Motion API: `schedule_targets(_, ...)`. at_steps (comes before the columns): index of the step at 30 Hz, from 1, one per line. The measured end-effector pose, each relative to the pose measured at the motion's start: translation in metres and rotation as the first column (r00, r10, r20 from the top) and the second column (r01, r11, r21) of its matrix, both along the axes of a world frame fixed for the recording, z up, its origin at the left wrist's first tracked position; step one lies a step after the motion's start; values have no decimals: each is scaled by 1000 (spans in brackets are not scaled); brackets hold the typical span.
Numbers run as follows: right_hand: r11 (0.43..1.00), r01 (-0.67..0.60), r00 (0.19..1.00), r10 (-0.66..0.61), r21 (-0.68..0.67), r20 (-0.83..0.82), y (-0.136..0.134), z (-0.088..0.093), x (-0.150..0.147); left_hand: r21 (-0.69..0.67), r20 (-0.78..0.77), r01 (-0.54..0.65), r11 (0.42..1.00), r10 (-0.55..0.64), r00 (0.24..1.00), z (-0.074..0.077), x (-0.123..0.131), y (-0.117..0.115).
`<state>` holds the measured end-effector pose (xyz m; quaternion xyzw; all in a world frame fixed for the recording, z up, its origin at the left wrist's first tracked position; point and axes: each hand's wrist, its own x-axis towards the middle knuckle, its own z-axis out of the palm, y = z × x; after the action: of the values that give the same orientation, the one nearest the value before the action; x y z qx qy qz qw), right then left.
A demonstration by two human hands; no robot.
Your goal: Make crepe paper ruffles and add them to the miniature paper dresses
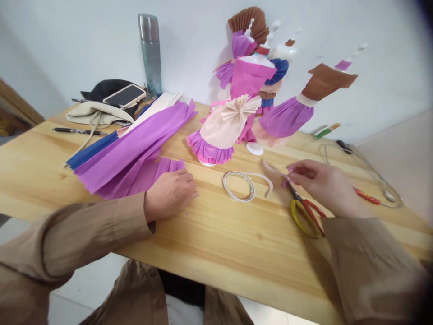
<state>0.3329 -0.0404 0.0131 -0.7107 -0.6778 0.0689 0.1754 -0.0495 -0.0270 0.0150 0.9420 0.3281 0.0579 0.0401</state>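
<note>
My left hand (171, 193) rests knuckles-up on the wooden table (216, 234), fingers curled, on the edge of pleated purple crepe paper (135, 149). My right hand (323, 183) pinches a small strip of pale and purple paper (274, 170) between its fingertips. Under that hand lie scissors (306, 212) with yellow and red handles. A roll of white tape (238, 186) with a loose tail lies between the hands.
Paper-dressed dolls (237, 113) stand at the back by the wall, with a white disc (254, 148) before them. A steel flask (150, 52), phone (124, 95), cloth bag (94, 113) and pen (77, 131) are far left. A cable (372, 174) and red tool (367, 197) lie right.
</note>
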Motion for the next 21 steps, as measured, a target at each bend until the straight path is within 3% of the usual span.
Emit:
schedule_targets(3, 987, -3, 1000, 6, -160, 17, 22, -1, -3, 5, 20, 12, 1000, -12, 1000, -1, -1, 0)
schedule_targets(6, 983, -5, 996, 21, -184, 83, 35, -2, -5, 15, 45, 17, 1000, -18, 999, -2, -1, 0)
schedule_targets(11, 986, -16, 1000, 15, -168, -8, 29, -2, -11, -4, 41, 15, 1000, -15, 999, -2, -1, 0)
schedule_targets(15, 979, -20, 989, 50, -204, 141, 19, -1, -25, -22, 16, 18, 1000, -17, 1000, 0, -1, -1)
schedule_targets(18, 988, 41, 990, -20, -149, 141, 15, 17, -5, -37, 15, 19, 999, -19, 1000, 0, -1, -1)
schedule_targets(21, 977, 207, 959, -195, -41, 206, 11, 39, 39, -38, 21, 21, 999, -20, 1000, 0, -2, -1)
